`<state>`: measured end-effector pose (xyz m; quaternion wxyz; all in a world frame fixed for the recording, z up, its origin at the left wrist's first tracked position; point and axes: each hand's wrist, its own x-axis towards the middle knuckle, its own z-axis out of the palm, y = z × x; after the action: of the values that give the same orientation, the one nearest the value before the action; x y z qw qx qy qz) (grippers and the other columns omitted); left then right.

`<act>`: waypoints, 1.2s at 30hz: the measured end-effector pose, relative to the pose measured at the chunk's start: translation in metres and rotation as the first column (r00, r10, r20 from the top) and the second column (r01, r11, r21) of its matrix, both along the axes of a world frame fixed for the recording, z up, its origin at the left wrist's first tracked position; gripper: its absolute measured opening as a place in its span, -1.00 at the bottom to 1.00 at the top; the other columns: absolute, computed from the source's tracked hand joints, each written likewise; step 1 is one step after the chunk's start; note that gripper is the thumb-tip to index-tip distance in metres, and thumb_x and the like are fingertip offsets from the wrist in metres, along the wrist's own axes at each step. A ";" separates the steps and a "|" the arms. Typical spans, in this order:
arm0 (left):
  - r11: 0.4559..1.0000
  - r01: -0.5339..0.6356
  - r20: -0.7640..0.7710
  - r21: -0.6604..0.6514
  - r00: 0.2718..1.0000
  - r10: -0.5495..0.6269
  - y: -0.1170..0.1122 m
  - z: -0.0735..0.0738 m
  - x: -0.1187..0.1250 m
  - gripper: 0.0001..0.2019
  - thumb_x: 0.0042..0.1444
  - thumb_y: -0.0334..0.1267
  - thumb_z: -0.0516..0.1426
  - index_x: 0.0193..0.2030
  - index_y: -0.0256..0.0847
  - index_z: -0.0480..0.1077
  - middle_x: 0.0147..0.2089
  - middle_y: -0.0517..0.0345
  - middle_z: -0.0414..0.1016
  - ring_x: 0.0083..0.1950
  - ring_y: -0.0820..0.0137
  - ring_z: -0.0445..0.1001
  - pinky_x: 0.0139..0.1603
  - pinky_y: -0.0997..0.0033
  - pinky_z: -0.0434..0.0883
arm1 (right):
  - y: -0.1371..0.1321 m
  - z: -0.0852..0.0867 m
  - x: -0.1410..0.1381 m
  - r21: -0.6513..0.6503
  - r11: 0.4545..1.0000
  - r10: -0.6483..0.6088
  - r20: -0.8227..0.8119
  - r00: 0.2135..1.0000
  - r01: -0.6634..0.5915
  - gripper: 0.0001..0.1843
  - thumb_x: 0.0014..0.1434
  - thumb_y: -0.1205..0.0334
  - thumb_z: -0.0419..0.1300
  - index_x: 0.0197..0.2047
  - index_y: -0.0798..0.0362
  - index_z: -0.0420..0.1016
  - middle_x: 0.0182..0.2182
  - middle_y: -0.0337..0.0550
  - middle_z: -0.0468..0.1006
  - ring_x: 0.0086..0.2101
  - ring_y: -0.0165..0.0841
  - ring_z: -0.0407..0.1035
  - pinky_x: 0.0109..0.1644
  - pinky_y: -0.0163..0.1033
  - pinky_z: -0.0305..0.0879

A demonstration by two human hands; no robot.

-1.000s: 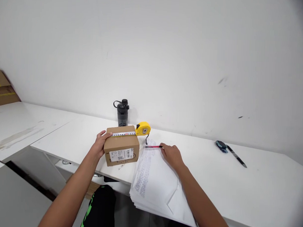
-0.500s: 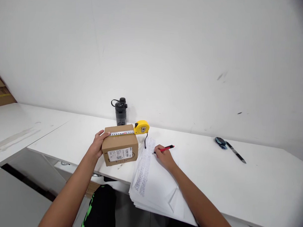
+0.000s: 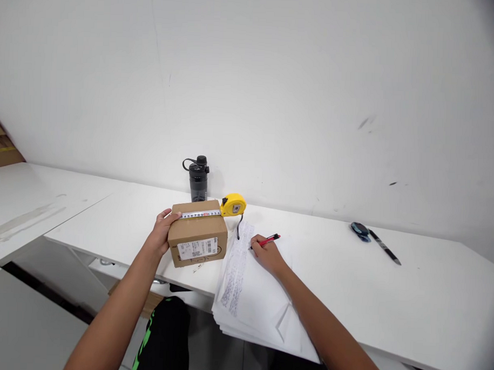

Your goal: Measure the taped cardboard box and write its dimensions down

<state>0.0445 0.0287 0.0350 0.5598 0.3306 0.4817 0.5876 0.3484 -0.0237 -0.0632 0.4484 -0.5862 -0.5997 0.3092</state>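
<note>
My left hand (image 3: 164,229) grips the left side of a brown cardboard box (image 3: 197,229), its thumb on top at the end of a tape blade. The white blade lies across the box's top, running out of a yellow tape measure (image 3: 234,205) at the box's right edge. A black strap hangs from its case. A printed label (image 3: 198,248) covers part of the box's front. In my right hand (image 3: 264,251) is a red pen (image 3: 270,240), its tip on a stack of paper (image 3: 262,309) with columns of handwriting. The paper overhangs the table's front edge.
A dark water bottle (image 3: 198,179) stands behind the box by the wall. Farther right on the white table (image 3: 429,299) lie a dark blue object (image 3: 359,230) and a black-and-grey pen-like or knife-like item (image 3: 385,247). Cardboard boxes (image 3: 3,144) show at far left.
The view has shifted slightly. The pen in my right hand has moved a little and tilts slightly differently; my left hand keeps its hold on the box and tape end.
</note>
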 end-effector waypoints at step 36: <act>1.000 -0.009 0.001 0.008 1.000 0.009 -0.004 0.005 0.005 -0.43 0.01 -0.37 0.25 0.15 -0.18 0.14 -0.23 0.05 0.46 -0.43 0.41 0.48 -0.44 0.43 0.47 | 0.005 -0.010 0.004 0.069 0.996 -0.061 0.030 0.998 0.059 -0.82 0.05 0.15 0.00 -0.52 -0.02 0.30 -0.55 -0.27 0.38 -0.43 -0.34 0.25 -0.30 -0.26 0.18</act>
<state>0.0491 0.0242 0.0397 0.5562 0.3302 0.4806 0.5921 0.3522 -0.0191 -0.0731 0.4674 -0.5933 -0.5991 0.2656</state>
